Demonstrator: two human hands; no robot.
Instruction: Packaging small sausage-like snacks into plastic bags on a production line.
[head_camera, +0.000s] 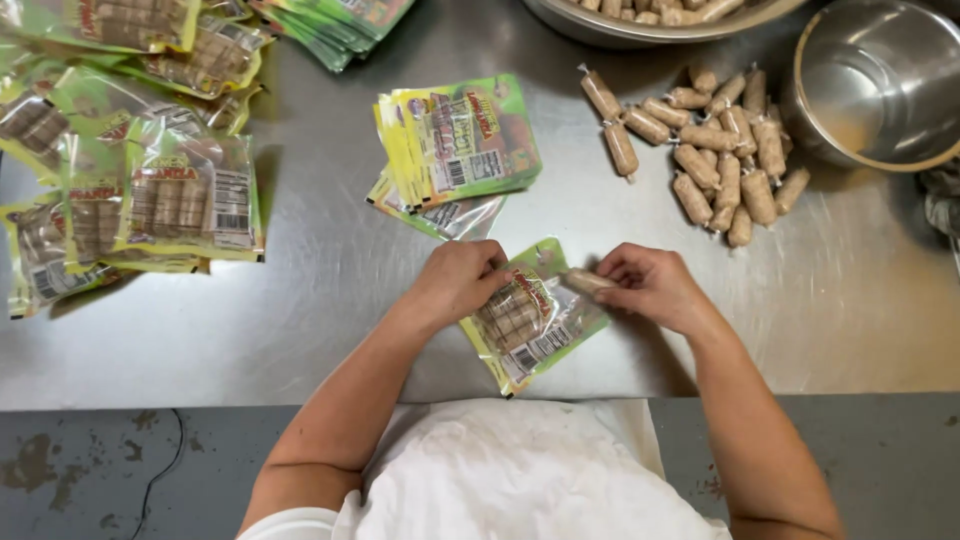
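Pouch (530, 320): near table (300, 330) front edge, between both hands (partly filled).
Left hand (462, 280): gripping pouch's edge.
Right hand (652, 288): pinching a sausage (588, 282) at pouch's mouth.

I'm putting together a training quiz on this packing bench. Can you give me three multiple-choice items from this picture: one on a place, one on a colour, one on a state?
1. Where does the loose pile of small wrapped sausages lie?
A. On the floor
B. On the steel table, left of the empty steel pot
C. On top of the filled packs

2. What colour is the edge of the pouch being filled?
A. Green and yellow
B. Blue
C. Plain white

3. What is the right hand doing?
A. Resting flat and empty
B. Gripping the pot
C. Pinching one sausage at the pouch's mouth

Answers: 1 B, the pile sits on bare steel beside the pot. 2 A, green and yellow border the clear window. 3 C, the sausage shows between its fingers while the left hand steadies the pouch.
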